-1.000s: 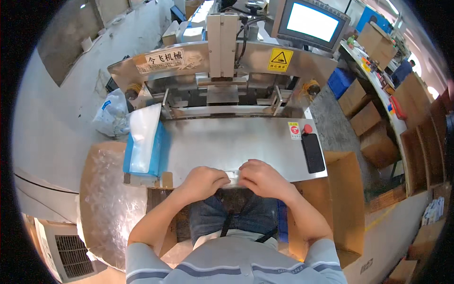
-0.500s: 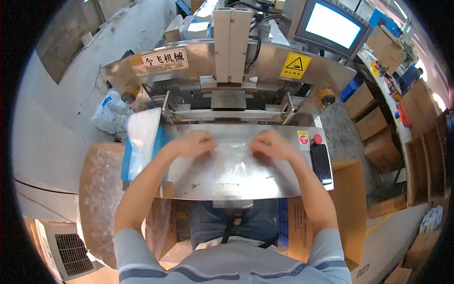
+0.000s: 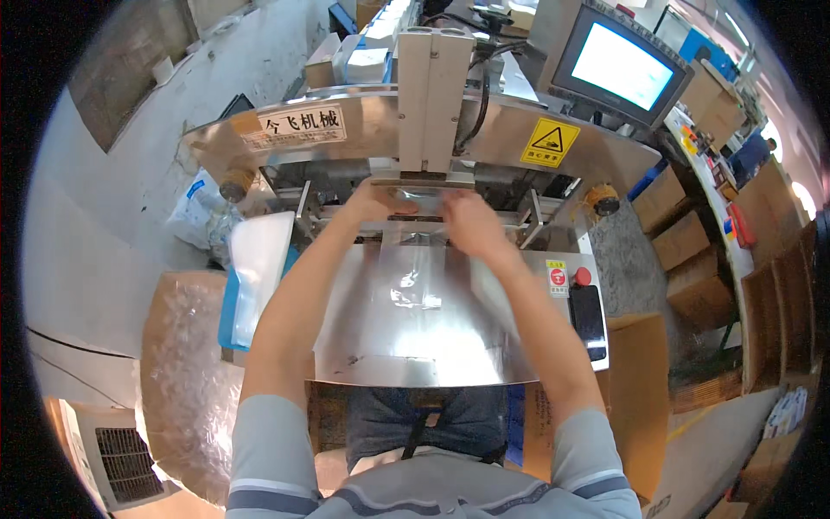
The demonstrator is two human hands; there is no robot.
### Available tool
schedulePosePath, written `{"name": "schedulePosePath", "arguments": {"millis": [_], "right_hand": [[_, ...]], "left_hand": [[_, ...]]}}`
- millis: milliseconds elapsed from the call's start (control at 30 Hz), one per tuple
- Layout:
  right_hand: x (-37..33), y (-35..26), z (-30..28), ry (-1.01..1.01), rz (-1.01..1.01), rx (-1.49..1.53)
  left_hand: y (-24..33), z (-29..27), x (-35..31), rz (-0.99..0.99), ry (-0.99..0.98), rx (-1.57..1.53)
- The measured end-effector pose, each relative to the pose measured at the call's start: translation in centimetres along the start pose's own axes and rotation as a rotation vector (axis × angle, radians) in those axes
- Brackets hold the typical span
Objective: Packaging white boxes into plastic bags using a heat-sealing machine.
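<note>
The left hand [image 3: 378, 203] and right hand [image 3: 471, 223] now reach farther toward twelve o'clock, apparently pinching the far end of the clear plastic bag [image 3: 411, 281], which trails toward six over the metal surface [image 3: 346, 342], so work appears shifted to the press column [image 3: 424, 104].

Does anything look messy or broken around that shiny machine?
A little. The shiny silver metal tabletop has small dark marks near its front edge, left of the middle, so it looks scuffed or dirty. The white painted wall on the left also has grubby grey patches. Nothing looks spilled on the tabletop.
</note>
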State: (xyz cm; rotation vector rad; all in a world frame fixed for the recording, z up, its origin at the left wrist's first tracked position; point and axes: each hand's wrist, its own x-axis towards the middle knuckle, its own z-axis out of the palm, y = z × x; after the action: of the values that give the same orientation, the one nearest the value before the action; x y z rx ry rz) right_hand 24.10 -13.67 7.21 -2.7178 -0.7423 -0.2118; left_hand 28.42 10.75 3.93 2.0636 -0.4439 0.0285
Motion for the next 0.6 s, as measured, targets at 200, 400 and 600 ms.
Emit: {"name": "schedulePosePath", "arguments": {"millis": [200,400,600], "right_hand": [[-2.8,-0.6,2.1,0.065,-0.019,-0.092],[-3.0,-0.8,1.8,0.129,-0.094,-0.071],[-3.1,-1.0,2.0,0.121,-0.099,-0.079]], "left_hand": [[8.7,9.1,-11.7,0.030,0.189,0.638],[10.7,14.1,-23.7,0.040,0.191,0.654],[10.8,14.3,-24.0,0.031,0.236,0.666]]}}
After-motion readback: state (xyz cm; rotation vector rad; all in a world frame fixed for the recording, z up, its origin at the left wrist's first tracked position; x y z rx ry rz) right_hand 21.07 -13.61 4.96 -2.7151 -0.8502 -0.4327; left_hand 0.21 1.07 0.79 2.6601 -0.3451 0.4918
